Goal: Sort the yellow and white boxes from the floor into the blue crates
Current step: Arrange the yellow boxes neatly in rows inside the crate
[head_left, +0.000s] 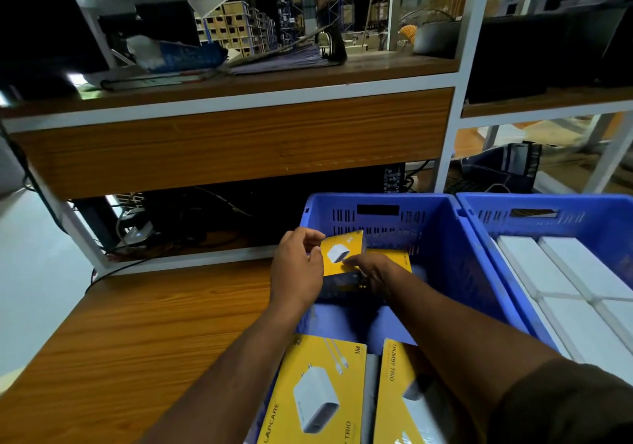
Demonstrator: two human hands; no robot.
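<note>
The left hand (297, 269) is pinching the left edge of a small yellow box (342, 253) between thumb and fingers, while the right hand (376, 274) is lying on its lower right corner, fingers spread flat over it rather than curled. Both are hovering inside the left blue crate (459, 265), toward its twelve o'clock wall.

Biggest first: the wooden worktop (137, 334) is spreading out at nine o'clock of the crate. The right blue crate (548, 210) is sitting just beside it at three o'clock, filling up with white boxes (565, 279) laid flat. Down at six o'clock, two large yellow boxes (318, 392) are lying inside the left crate, face up. Another yellow box (394, 257) is lying under the right hand at the far end.

So the step in hand looks like placing: yellow going into the left crate, white into the right. The small box is tilting, not yet settled. The next move is calling for lowering it flat beside its neighbour, letting go with both hands, then going back for another box.
</note>
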